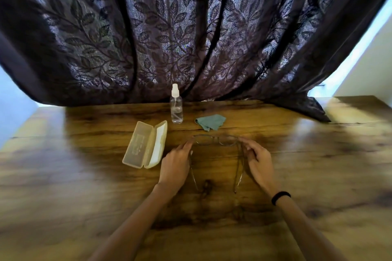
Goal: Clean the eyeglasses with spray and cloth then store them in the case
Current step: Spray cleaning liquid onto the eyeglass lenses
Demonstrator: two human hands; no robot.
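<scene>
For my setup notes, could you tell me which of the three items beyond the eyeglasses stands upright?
The clear spray bottle with the white cap; the open case and the cloth lie flat.

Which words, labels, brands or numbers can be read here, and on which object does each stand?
Nothing here can be read with certainty.
On the lid of the open case: a pale marking, perhaps lettering, too blurred to read.
On the spray bottle: no label visible.
On the cloth: no print visible.
On the eyeglasses, held by the left hand and the right hand: no text visible.
</scene>
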